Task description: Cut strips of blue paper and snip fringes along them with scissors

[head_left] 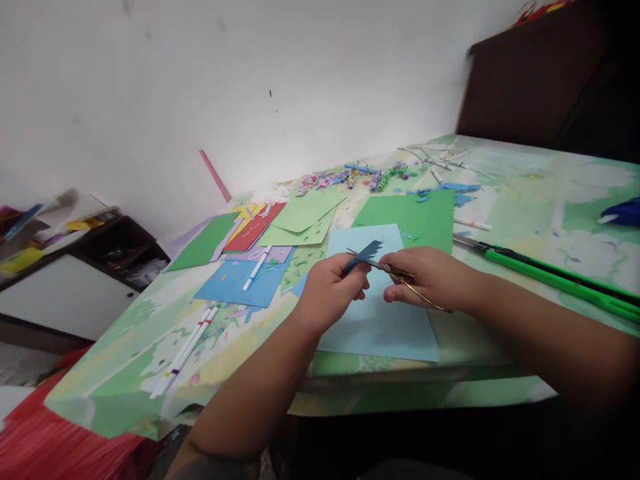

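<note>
Over a light blue sheet of paper (380, 327), my left hand (333, 283) pinches a small dark blue piece of paper (369, 252) with a fringed upper edge. My right hand (430, 277) grips a pair of scissors (400, 272) with gold-coloured handles. The scissor blades point left and cross the blue piece near my left fingers. Beneath the light blue sheet and behind it lies a green sheet (425, 223) with a few small scraps on it.
A green utility knife (560, 275) lies right of my right hand. White markers (185, 350) rest at the left, near coloured sheets (245, 280). Curled paper pieces (375, 180) and scraps line the back by the wall. The table's front edge (425, 393) runs below my arms.
</note>
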A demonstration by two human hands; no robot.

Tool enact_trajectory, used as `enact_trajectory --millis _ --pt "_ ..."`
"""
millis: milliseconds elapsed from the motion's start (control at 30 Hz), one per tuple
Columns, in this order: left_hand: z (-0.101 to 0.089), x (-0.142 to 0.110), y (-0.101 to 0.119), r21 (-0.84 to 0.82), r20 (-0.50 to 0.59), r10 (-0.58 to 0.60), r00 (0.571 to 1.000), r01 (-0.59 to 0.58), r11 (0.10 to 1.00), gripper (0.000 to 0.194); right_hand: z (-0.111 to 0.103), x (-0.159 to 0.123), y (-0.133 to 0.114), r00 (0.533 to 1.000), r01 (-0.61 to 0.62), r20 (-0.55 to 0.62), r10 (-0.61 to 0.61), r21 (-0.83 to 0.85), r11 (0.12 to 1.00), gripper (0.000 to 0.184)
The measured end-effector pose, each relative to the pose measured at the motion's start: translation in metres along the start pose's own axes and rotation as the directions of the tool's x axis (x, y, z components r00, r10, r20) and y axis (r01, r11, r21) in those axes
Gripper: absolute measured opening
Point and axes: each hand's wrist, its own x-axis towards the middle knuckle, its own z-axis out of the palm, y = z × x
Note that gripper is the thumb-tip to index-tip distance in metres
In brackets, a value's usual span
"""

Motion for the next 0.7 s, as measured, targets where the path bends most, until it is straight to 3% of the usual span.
enact_trajectory --millis 500,700 --pt "0.0001 0.0002 -0.0006 -0.116 0.039 -0.002 0.999 0.007 0.993 0.013 -0.0008 -0.0006 -0.0015 0.995 -0.027 -0.100 0.021 -0.064 0.998 0.047" --pt "0.0002 0.0001 -0.0008 -0.150 0.031 -0.021 0.999 0.026 0.988 0.010 -0.0022 -0.0005 -0.0015 0.996 -0.037 -0.088 0.031 -0.072 0.997 0.045"
